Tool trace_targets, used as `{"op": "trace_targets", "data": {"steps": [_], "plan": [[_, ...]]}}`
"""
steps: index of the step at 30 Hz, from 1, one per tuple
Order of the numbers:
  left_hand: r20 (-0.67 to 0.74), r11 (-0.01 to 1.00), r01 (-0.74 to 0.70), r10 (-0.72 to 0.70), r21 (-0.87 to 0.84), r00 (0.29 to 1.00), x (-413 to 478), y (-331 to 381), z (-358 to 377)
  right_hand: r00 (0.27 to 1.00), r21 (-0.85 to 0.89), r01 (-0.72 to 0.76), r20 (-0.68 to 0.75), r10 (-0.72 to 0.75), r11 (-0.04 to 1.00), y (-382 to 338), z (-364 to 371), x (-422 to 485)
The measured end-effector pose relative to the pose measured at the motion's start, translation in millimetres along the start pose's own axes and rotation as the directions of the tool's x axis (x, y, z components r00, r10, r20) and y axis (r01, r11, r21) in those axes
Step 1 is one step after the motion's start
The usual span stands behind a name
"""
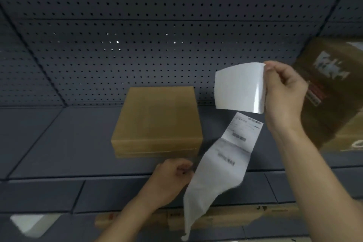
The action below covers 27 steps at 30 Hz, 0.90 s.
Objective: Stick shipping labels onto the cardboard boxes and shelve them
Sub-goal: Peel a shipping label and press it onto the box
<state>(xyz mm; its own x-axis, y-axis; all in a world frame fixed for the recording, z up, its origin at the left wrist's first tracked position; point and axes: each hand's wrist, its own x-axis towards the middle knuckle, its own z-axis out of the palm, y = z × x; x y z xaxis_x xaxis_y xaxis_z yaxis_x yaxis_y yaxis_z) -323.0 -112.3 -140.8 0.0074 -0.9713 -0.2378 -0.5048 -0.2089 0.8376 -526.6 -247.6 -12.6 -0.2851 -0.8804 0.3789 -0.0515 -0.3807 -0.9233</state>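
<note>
A flat plain cardboard box point(157, 120) lies on the dark grey shelf point(59, 143), in the middle of the view. My left hand point(172, 173) pinches the edge of a long printed shipping label strip point(222, 163) just in front of the box's right corner. The strip hangs down, blurred at its lower end. My right hand point(284, 92) is raised to the right of the box and pinches a glossy white sheet point(239, 88) by its right edge. The sheet curls and shows no print.
A larger printed cardboard box point(334, 88) stands at the right edge of the shelf, behind my right hand. Dark perforated panels point(137, 45) form the back wall. Another long cardboard piece point(225, 218) lies below the shelf's front edge.
</note>
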Motion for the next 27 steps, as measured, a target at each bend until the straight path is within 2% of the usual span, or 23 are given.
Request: {"op": "trace_targets", "data": {"steps": [4,8,10,13,16,20,25,27], "plan": [[-0.124,0.983,-0.062,0.041,-0.173,0.991,-18.0,8.1,-38.6,0.994,0.001,0.023,0.107,-0.023,1.0,0.4,38.9,-22.8],[-0.245,0.857,-0.091,-0.042,-0.507,0.969,-23.7,27.4,-93.4,0.979,-0.028,0.092,0.184,-0.085,0.995,-3.5,80.7,-45.6],[-0.256,0.781,-0.115,-0.06,-0.614,0.965,-18.7,32.8,-121.6,0.967,-0.041,0.133,0.224,-0.121,0.99,-5.8,100.5,-57.4],[-0.184,0.681,-0.087,-0.071,-0.727,0.98,-6.8,36.3,-155.2,0.942,-0.076,0.208,0.286,-0.178,0.975,-7.5,127.7,-74.6],[-0.088,0.647,-0.008,-0.091,-0.763,0.992,7.2,36.6,-177.3,0.887,-0.128,0.357,0.357,-0.293,0.925,-7.5,148.3,-90.6],[-0.016,0.634,0.025,-0.058,-0.773,0.998,20.6,29.0,-195.8,0.746,-0.195,0.61,0.468,-0.474,0.768,-6.0,164.6,-108.0],[-0.032,0.619,-0.009,-0.025,-0.786,0.999,35.0,18.4,-201.2,0.664,-0.194,0.643,0.625,-0.412,0.741,-4.8,168.8,-119.5],[-0.037,0.649,-0.03,0.002,-0.76,0.999,40.4,12.9,-199.9,0.635,-0.186,0.654,0.661,-0.399,0.733,0.5,169.5,-121.2]]}}
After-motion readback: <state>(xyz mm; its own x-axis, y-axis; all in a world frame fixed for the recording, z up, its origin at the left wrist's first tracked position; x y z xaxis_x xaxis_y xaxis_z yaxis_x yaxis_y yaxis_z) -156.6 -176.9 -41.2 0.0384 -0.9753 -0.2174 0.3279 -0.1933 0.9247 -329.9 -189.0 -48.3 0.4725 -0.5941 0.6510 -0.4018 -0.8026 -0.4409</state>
